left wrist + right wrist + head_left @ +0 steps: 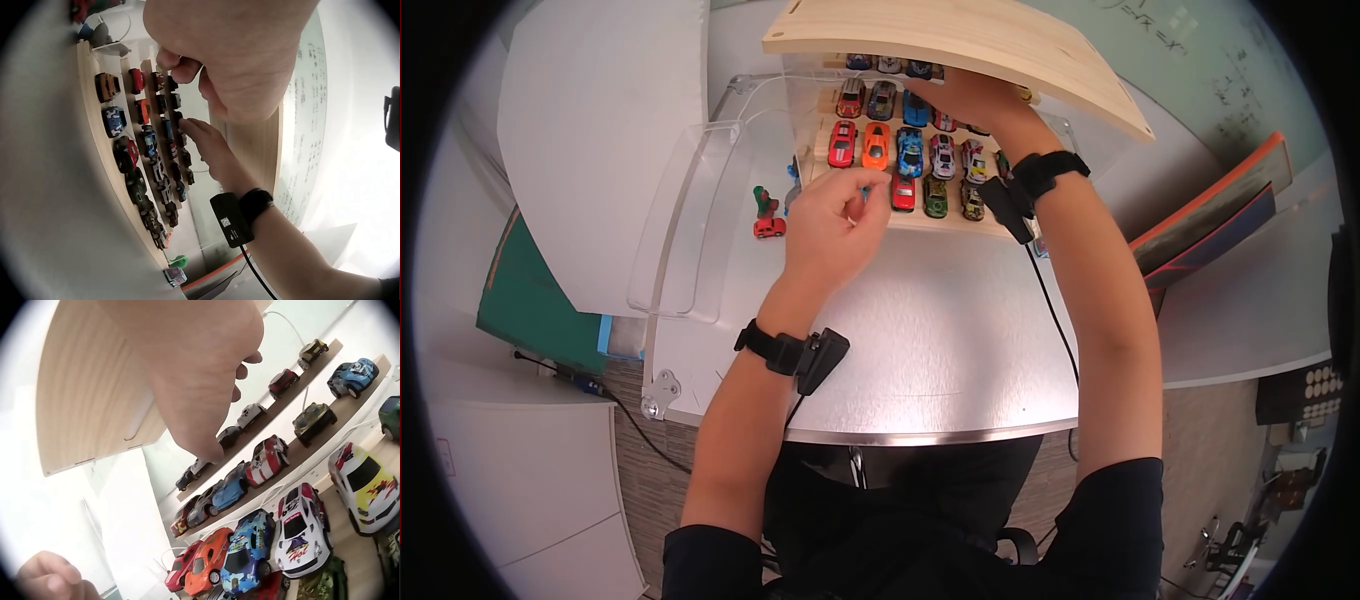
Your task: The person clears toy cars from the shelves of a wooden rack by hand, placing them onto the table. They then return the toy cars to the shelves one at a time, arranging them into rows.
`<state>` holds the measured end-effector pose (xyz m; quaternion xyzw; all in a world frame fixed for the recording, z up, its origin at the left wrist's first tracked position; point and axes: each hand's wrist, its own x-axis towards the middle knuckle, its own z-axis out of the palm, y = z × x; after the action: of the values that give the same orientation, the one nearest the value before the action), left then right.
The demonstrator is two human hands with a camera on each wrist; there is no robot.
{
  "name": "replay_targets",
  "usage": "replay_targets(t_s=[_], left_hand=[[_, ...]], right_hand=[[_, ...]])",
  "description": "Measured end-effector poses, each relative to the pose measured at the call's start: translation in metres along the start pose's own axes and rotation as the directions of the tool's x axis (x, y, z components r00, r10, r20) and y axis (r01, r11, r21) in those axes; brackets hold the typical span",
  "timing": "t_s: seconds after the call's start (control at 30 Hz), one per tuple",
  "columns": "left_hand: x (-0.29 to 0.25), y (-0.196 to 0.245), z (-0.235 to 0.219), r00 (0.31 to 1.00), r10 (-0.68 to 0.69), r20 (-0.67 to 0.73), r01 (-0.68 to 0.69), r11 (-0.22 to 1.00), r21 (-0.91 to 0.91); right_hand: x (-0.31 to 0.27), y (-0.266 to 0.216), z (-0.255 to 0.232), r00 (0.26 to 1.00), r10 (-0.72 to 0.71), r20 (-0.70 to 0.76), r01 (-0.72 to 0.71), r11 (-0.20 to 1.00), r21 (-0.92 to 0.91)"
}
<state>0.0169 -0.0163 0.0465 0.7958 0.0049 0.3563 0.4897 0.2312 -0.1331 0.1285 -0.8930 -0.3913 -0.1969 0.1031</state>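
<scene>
A tiered wooden display shelf (1010, 222) holds several rows of toy cars under a light wood top board (960, 30). My right hand (187, 369) reaches in beneath that board to the upper tiers, its thumb tip right at a dark toy car (229, 436) in the top row. The left wrist view shows the right hand's fingers (197, 128) stretched toward the same row. In front of the shelf's lower left corner, my left hand (835, 222) hovers with fingers loosely curled and nothing seen in them. An orange car (875, 145) and a red car (842, 143) stand just beyond it.
Left of the shelf, a small red car (769, 228) and a green figure (762, 200) stand on the silver table (920, 340). A clear plastic cover (685, 225) lies at the table's left edge. Flat panels (1215, 215) lean at the right.
</scene>
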Motion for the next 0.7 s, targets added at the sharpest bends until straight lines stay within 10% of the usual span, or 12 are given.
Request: replay_targets(t_s=[0.3,0.57,0.7], left_hand=[[0.000,0.005,-0.001,1.000,0.002,0.001,-0.002,1.000,0.010],[0.000,0.004,-0.001,1.000,0.000,0.003,0.000,1.000,0.010],[0.000,0.004,-0.001,1.000,0.002,0.010,-0.002,1.000,0.010]], right_hand=[[0.008,0.001,0.005,0.998,0.051,0.048,-0.057,0.992,0.112],[0.010,0.011,0.020,0.975,-0.104,-0.195,0.104,0.995,-0.014],[0.009,0.007,0.013,0.999,0.035,-0.009,-0.035,0.998,0.058]])
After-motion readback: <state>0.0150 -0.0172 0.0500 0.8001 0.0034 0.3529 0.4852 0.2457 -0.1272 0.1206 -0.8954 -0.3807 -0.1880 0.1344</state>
